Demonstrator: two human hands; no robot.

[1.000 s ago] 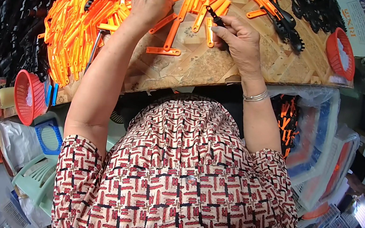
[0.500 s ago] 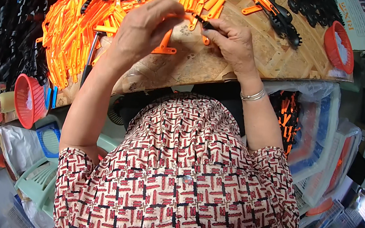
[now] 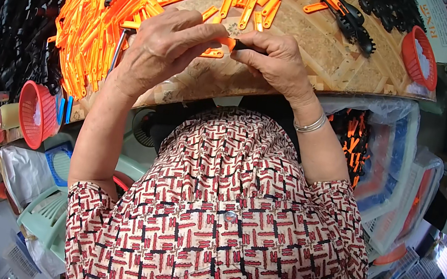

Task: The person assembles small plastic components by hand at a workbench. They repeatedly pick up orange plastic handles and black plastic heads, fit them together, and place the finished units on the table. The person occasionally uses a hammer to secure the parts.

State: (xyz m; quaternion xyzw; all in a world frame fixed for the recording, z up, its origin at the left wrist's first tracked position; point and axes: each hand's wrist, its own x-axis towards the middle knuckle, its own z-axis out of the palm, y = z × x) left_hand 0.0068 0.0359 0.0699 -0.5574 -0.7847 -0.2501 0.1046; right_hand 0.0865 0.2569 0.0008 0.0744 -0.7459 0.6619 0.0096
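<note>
Over the near edge of the table my left hand point(image 3: 168, 44) is closed around an orange plastic handle point(image 3: 228, 42), most of it hidden by the fingers. My right hand point(image 3: 279, 58) pinches a black plastic piece point(image 3: 241, 45), and its end meets the orange handle between the two hands. Whether the one sits inside the other is hidden. Just beyond the fingers, loose orange handles point(image 3: 248, 11) are scattered. A large heap of the same handles point(image 3: 87, 27) spreads left of my left hand.
Black plastic pieces point(image 3: 11, 33) are piled at far left. Black pasta servers point(image 3: 355, 32) with orange handles lie at right. Red baskets stand at the left point(image 3: 36, 114) and right point(image 3: 420, 59) table edges. A plastic-lined crate point(image 3: 395, 148) holding black-and-orange pieces is below, at right.
My hands have come closer together, bringing the black piece against the orange handle. The view has shifted slightly.
</note>
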